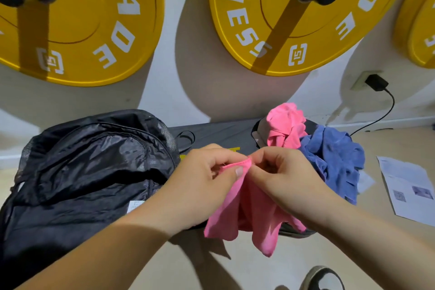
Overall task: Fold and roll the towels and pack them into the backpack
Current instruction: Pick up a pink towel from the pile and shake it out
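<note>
A pink towel (244, 214) hangs in front of me, pinched along its top edge by both hands. My left hand (207, 176) grips the edge on the left and my right hand (282, 179) grips it just to the right, fingers almost touching. The towel's loose corners dangle below the bench edge. A black backpack (89, 167) lies on the left, slumped and wrinkled. Behind my right hand, a second pink towel (286, 125) and a crumpled blue towel (334, 155) are heaped in a dark container.
A dark bench (221, 134) carries the backpack and the towel heap. Yellow weight plates (289, 19) hang on the wall above. A charger (376, 82) is plugged in at right, its cable trailing down. Paper sheets (407, 188) lie on the floor, a shoe (322, 278) at the bottom.
</note>
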Action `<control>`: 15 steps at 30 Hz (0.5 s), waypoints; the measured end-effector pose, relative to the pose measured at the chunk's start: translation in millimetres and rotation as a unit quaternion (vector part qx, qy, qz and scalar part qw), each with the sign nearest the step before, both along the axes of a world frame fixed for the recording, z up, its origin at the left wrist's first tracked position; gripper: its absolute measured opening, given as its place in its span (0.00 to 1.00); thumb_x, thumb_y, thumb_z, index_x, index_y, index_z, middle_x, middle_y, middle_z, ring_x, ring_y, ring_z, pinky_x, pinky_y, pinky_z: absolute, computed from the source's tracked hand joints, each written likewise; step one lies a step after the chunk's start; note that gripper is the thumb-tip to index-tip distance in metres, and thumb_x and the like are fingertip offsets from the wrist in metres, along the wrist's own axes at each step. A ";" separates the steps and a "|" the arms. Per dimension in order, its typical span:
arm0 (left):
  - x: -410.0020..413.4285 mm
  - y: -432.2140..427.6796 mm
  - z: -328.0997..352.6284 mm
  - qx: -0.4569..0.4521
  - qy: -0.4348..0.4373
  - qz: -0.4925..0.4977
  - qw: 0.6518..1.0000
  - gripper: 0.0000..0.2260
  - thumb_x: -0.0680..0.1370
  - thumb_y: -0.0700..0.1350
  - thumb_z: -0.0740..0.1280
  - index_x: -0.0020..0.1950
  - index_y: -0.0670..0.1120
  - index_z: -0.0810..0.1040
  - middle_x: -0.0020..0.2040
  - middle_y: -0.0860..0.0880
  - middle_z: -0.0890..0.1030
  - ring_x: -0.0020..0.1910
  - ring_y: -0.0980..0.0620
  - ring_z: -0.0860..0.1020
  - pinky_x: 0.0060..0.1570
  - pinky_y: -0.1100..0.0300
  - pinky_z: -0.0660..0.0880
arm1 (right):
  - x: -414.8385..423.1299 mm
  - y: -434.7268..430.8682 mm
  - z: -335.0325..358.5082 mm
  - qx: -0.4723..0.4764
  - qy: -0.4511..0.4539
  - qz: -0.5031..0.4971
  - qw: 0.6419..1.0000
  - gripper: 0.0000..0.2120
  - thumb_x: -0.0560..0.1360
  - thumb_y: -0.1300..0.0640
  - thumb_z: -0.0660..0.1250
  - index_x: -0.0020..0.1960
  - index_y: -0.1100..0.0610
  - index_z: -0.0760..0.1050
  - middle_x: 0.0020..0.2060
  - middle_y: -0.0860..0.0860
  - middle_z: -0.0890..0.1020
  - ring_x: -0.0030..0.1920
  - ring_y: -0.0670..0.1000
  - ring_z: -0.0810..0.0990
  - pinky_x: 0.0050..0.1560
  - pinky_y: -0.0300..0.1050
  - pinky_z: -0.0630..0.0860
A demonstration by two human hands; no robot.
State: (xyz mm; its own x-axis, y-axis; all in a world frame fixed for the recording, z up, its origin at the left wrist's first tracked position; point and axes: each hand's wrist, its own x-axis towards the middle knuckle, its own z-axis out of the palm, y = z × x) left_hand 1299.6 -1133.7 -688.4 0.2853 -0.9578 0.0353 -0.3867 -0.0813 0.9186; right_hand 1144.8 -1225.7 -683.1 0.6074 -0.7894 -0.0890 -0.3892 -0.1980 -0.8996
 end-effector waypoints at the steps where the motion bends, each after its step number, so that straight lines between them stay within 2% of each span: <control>1: -0.5 -0.8 -1.4 -0.003 -0.013 -0.011 1.000 0.11 0.78 0.41 0.71 0.52 0.58 0.86 0.44 0.56 0.82 0.48 0.64 0.80 0.51 0.68 0.73 | -0.7 -0.1 0.1 0.005 -0.005 0.003 1.000 0.07 0.79 0.58 0.70 0.43 0.55 0.84 0.38 0.54 0.86 0.37 0.46 0.81 0.43 0.50 0.80; 3: -2.2 -0.9 -1.6 -0.015 -0.014 0.002 1.000 0.12 0.78 0.40 0.72 0.50 0.58 0.86 0.44 0.54 0.82 0.46 0.60 0.81 0.50 0.66 0.75 | -1.6 0.5 0.8 0.028 -0.026 0.012 0.999 0.07 0.79 0.59 0.69 0.44 0.55 0.84 0.40 0.54 0.87 0.38 0.45 0.81 0.42 0.46 0.80; 5: -2.2 0.0 -1.5 -0.024 0.016 0.040 0.999 0.10 0.75 0.39 0.75 0.49 0.55 0.86 0.44 0.53 0.83 0.41 0.55 0.83 0.47 0.59 0.79 | -1.8 1.6 1.9 0.054 -0.049 0.030 0.997 0.07 0.79 0.59 0.69 0.45 0.55 0.85 0.41 0.53 0.87 0.40 0.44 0.82 0.44 0.42 0.79; 7: -0.4 1.0 -2.1 -0.007 0.035 0.051 0.998 0.14 0.73 0.40 0.77 0.54 0.56 0.83 0.45 0.56 0.82 0.34 0.52 0.79 0.46 0.53 0.79 | -1.9 1.7 4.8 0.077 -0.068 0.054 0.993 0.06 0.80 0.59 0.69 0.48 0.56 0.85 0.43 0.52 0.88 0.43 0.45 0.83 0.47 0.40 0.79; 9: 3.8 2.0 -3.3 0.013 0.036 0.032 0.999 0.18 0.74 0.42 0.76 0.60 0.58 0.81 0.49 0.58 0.84 0.35 0.48 0.79 0.49 0.49 0.81 | -2.8 0.5 6.9 0.097 -0.077 0.083 0.989 0.07 0.80 0.60 0.68 0.50 0.55 0.85 0.45 0.50 0.88 0.47 0.46 0.86 0.51 0.40 0.80; 10: 5.7 2.0 -2.6 0.018 0.025 0.020 0.999 0.16 0.74 0.43 0.76 0.59 0.57 0.82 0.49 0.55 0.85 0.38 0.44 0.81 0.50 0.47 0.81 | -2.8 -0.6 7.0 0.100 -0.079 0.090 0.988 0.08 0.80 0.62 0.68 0.51 0.54 0.85 0.46 0.50 0.88 0.49 0.48 0.86 0.53 0.42 0.81; 11: 7.3 1.9 -1.8 0.017 0.010 0.015 1.000 0.12 0.74 0.44 0.75 0.56 0.57 0.84 0.47 0.51 0.86 0.40 0.42 0.81 0.49 0.47 0.81 | -2.9 -1.9 6.3 0.097 -0.077 0.089 0.988 0.08 0.80 0.62 0.68 0.51 0.54 0.85 0.46 0.50 0.88 0.49 0.49 0.87 0.54 0.44 0.81; 12: 8.4 2.1 -1.5 0.010 -0.010 0.016 1.000 0.09 0.74 0.44 0.75 0.52 0.55 0.85 0.44 0.49 0.86 0.38 0.46 0.81 0.45 0.52 0.81 | -3.0 -3.8 4.2 0.087 -0.071 0.082 0.990 0.07 0.80 0.62 0.69 0.51 0.54 0.85 0.45 0.50 0.88 0.48 0.50 0.86 0.53 0.46 0.81; 14: 11.8 1.7 -0.8 -0.015 -0.067 0.035 0.997 0.07 0.75 0.41 0.74 0.47 0.53 0.86 0.41 0.53 0.85 0.36 0.60 0.79 0.40 0.66 0.74 | -4.6 -8.2 0.0 0.059 -0.040 0.075 0.995 0.04 0.78 0.59 0.72 0.50 0.53 0.85 0.39 0.51 0.86 0.39 0.49 0.82 0.45 0.47 0.77; 15: 14.7 1.4 0.0 -0.025 -0.092 0.050 0.994 0.07 0.75 0.40 0.74 0.46 0.53 0.86 0.42 0.55 0.85 0.38 0.62 0.80 0.41 0.69 0.73 | -6.5 -11.2 -2.0 0.044 -0.012 0.082 0.996 0.02 0.78 0.57 0.73 0.49 0.53 0.84 0.35 0.51 0.83 0.36 0.48 0.78 0.40 0.47 0.74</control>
